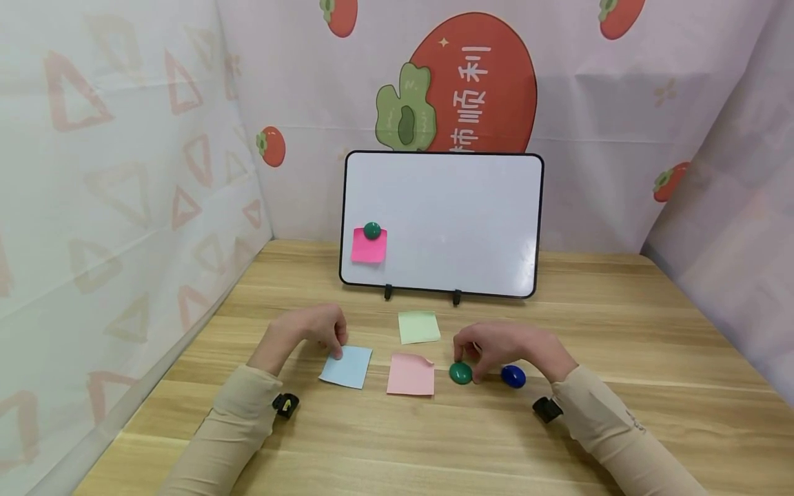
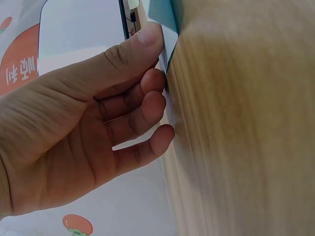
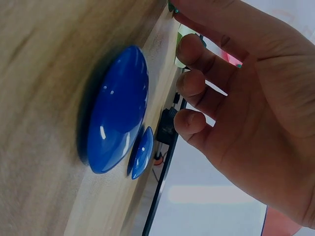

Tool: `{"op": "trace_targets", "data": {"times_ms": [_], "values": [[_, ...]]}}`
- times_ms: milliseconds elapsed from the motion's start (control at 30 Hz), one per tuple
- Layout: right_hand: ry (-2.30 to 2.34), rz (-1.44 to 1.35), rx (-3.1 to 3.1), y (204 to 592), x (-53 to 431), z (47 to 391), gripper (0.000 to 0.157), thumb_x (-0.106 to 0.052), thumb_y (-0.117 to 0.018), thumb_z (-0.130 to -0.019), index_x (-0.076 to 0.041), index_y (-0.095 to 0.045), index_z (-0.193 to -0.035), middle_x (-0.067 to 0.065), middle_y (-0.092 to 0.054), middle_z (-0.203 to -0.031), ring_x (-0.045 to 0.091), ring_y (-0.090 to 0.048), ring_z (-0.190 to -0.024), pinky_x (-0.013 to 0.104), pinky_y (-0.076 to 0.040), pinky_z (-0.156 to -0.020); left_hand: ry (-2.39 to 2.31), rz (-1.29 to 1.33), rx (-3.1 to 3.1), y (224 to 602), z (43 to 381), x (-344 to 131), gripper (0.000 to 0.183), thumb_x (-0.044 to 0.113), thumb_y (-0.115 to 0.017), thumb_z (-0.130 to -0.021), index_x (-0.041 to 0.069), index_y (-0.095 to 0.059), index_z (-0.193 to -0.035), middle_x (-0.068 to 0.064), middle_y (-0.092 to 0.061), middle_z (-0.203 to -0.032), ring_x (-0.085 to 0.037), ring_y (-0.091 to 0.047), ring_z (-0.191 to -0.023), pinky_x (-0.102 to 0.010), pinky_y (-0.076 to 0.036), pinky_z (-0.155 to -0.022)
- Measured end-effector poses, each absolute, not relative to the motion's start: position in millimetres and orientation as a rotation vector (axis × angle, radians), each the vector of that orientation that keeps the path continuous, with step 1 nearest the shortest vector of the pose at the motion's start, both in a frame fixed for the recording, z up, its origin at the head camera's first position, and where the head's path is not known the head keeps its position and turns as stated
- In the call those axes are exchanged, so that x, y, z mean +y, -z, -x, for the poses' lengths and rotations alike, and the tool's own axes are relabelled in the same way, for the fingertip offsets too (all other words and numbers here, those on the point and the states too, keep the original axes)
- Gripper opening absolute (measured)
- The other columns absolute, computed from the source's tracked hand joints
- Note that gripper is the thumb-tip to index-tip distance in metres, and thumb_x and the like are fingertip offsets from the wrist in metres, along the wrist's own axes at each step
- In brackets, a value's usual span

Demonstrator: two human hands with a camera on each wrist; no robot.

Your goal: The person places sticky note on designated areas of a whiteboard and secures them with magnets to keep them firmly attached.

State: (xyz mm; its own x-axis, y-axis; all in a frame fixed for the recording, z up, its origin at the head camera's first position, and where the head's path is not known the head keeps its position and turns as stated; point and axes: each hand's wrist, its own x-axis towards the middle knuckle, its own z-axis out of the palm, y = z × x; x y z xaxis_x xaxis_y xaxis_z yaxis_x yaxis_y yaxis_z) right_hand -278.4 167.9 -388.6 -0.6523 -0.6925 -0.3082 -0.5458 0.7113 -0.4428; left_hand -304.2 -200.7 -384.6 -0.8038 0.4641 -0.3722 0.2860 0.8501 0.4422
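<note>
My left hand (image 1: 318,325) pinches the back-left edge of a light blue sticky note (image 1: 347,368) on the table. In the left wrist view the thumb lies on the note (image 2: 164,14), which tilts up at that edge; the index finger is mostly hidden. With thumb and forefinger on either side, my right hand (image 1: 499,344) grips a round green magnet (image 1: 461,373) on the tabletop. Beside that hand lies a blue magnet (image 1: 513,376). The right wrist view shows a second blue magnet (image 3: 142,153) behind the nearer one, hidden in the head view.
A pink sticky note (image 1: 411,376) with one curled corner and a pale green note (image 1: 418,327) lie between the hands. Behind them a whiteboard (image 1: 446,220) stands on black feet. On it a green magnet (image 1: 372,231) holds a bright pink note (image 1: 369,249).
</note>
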Motion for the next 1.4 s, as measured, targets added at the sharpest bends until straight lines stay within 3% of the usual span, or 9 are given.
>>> {"op": "trace_targets", "data": {"times_ms": [200,700,1200,1400], "values": [[0.426,0.939,2.455,389.0,167.0,277.7,0.034,-0.026,-0.087,-0.076,-0.031,-0.066,-0.103,-0.007,-0.059,-0.088,0.011,-0.053,-0.081,0.028,-0.047,-0.073,-0.512,-0.552,2.546,386.8,305.1,-201.3,0.021,0.008,-0.085,-0.075,0.012,-0.065,-0.068,0.005,-0.053,-0.062,-0.008,-0.044,-0.056,-0.022,-0.033,-0.053],[0.429,0.997,2.447,389.8,164.1,276.3,0.021,-0.023,-0.080,-0.081,-0.027,-0.067,-0.097,-0.008,-0.059,-0.081,0.007,-0.052,-0.074,0.024,-0.044,-0.067,-0.511,-0.559,2.522,384.7,304.5,-203.1,0.019,0.008,-0.083,-0.077,0.012,-0.066,-0.070,0.005,-0.054,-0.064,-0.009,-0.045,-0.059,-0.023,-0.034,-0.056],[0.418,1.060,2.460,387.6,161.9,275.3,0.023,-0.023,-0.077,-0.083,-0.021,-0.070,-0.104,-0.006,-0.059,-0.079,0.004,-0.049,-0.068,0.021,-0.042,-0.063,-0.589,-0.565,2.488,383.9,306.7,-202.9,0.016,0.004,-0.081,-0.078,0.008,-0.066,-0.082,-0.001,-0.059,-0.074,-0.013,-0.056,-0.063,-0.023,-0.043,-0.058],[0.414,1.078,2.461,386.8,162.2,275.8,0.023,-0.023,-0.077,-0.083,-0.021,-0.071,-0.105,-0.007,-0.059,-0.078,0.003,-0.048,-0.068,0.021,-0.041,-0.062,-0.592,-0.566,2.498,385.5,308.3,-204.1,0.016,0.004,-0.080,-0.078,0.009,-0.065,-0.078,0.000,-0.059,-0.071,-0.012,-0.055,-0.062,-0.023,-0.043,-0.059]]}}
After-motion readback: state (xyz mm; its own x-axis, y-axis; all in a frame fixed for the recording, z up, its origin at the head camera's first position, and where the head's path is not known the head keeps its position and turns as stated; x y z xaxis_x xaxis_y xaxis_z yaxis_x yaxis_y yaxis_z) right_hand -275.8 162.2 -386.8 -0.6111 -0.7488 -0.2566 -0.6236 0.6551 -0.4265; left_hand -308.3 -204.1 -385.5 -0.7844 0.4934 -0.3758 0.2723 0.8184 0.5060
